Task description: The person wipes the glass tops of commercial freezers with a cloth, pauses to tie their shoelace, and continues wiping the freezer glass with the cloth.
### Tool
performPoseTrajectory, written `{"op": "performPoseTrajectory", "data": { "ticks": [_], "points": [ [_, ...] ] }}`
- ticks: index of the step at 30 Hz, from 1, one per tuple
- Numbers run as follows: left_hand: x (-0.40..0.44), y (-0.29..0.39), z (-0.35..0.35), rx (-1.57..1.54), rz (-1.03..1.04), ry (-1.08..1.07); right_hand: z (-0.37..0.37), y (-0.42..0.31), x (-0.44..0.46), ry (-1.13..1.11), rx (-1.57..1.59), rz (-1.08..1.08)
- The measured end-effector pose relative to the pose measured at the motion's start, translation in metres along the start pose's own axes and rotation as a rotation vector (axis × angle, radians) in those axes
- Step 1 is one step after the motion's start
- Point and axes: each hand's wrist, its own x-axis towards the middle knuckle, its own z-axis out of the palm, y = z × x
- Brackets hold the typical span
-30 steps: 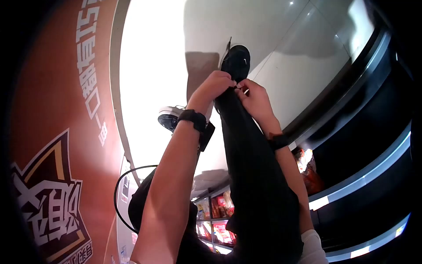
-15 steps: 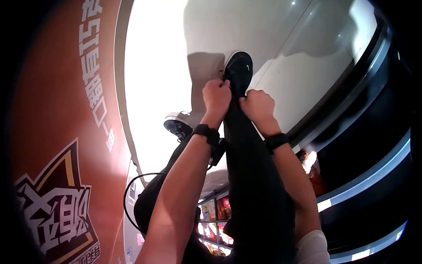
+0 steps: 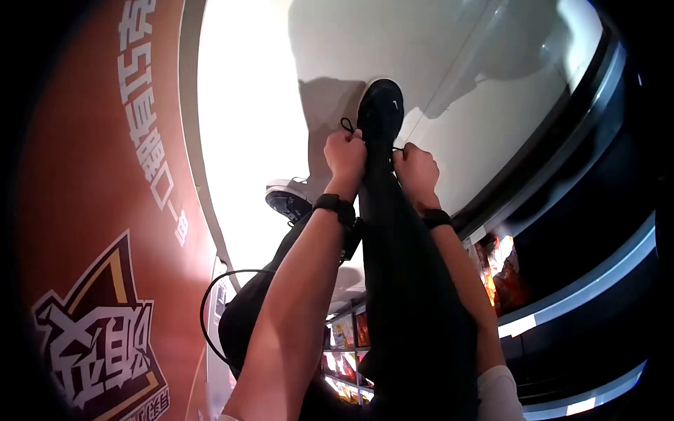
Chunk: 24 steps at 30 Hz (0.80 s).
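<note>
A black shoe (image 3: 382, 109) with a small white swoosh stands on the pale floor, worn on the foot of my outstretched leg. At its left side my left hand (image 3: 345, 158) is closed on a dark shoelace, and a loop of the lace (image 3: 346, 125) sticks up above the fingers. My right hand (image 3: 418, 170) is closed at the other side of the ankle, with a short dark lace end (image 3: 398, 149) between it and the shoe. Both wrists wear black bands. The other black shoe (image 3: 289, 201) is on the floor to the left.
An orange-red panel (image 3: 84, 175) with white lettering rises on the left. Dark shelving (image 3: 583, 281) with pale curved edges runs along the right, holding bright packets (image 3: 500, 270). More packaged goods (image 3: 344, 333) show on racks below. A black cable (image 3: 205, 309) loops by my left leg.
My hands have drawn slightly apart, the right one moving away from the ankle. The lace loop above my left hand and the lace at my right hand now show.
</note>
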Motion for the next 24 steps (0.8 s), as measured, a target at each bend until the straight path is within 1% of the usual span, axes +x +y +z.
{"op": "performPoseTrajectory", "data": {
  "ticks": [1,3,4,5,6,7,8,9,11,13,15,17,19,20,21,23,24],
  "points": [
    [-0.001,0.000,0.001,0.054,0.060,0.003,0.002,0.004,-0.003,0.044,-0.052,-0.050],
    [-0.004,0.003,-0.003,0.085,0.059,-0.042,0.002,0.005,-0.004,0.035,-0.111,-0.034],
    [-0.006,0.005,-0.009,0.138,0.079,-0.101,0.001,0.003,-0.005,-0.006,-0.086,0.042],
    [-0.012,0.006,-0.019,0.191,0.092,-0.150,0.001,0.010,-0.007,-0.006,-0.080,0.024],
    [-0.017,-0.006,-0.022,0.164,0.205,-0.108,0.005,0.030,-0.011,-0.067,0.138,0.028],
    [-0.024,-0.014,-0.037,0.164,0.225,-0.161,-0.008,0.034,-0.026,-0.129,0.349,0.047],
    [-0.036,-0.021,-0.052,0.187,0.202,-0.186,-0.023,0.039,-0.046,-0.335,0.697,0.309],
    [-0.049,-0.021,-0.069,0.212,0.184,-0.209,-0.034,0.050,-0.069,-0.369,0.765,0.304],
    [-0.076,-0.030,-0.094,0.254,0.146,-0.225,-0.047,0.078,-0.114,-0.413,0.781,0.352],
    [-0.124,0.012,-0.134,0.302,0.081,-0.217,-0.051,0.119,-0.158,-0.447,0.816,0.350],
    [-0.157,0.031,-0.166,0.144,0.084,-0.216,-0.069,0.138,-0.216,-0.436,0.817,0.420],
    [-0.204,0.074,-0.202,0.105,0.115,-0.201,-0.089,0.143,-0.251,-0.451,0.881,0.419],
    [-0.249,0.112,-0.239,0.155,0.370,-0.220,-0.124,0.128,-0.286,-0.488,0.945,0.431],
    [-0.266,0.129,-0.256,0.222,0.429,-0.224,-0.143,0.118,-0.302,-0.468,0.922,0.391],
    [-0.283,0.140,-0.271,0.231,0.428,-0.224,-0.157,0.114,-0.312,-0.511,0.978,0.349],
    [-0.332,0.172,-0.309,0.216,0.485,-0.160,-0.207,0.089,-0.327,-0.492,0.939,0.253],
    [-0.359,0.189,-0.329,0.193,0.462,-0.159,-0.225,0.084,-0.330,-0.479,0.924,0.200]
  ]
}}
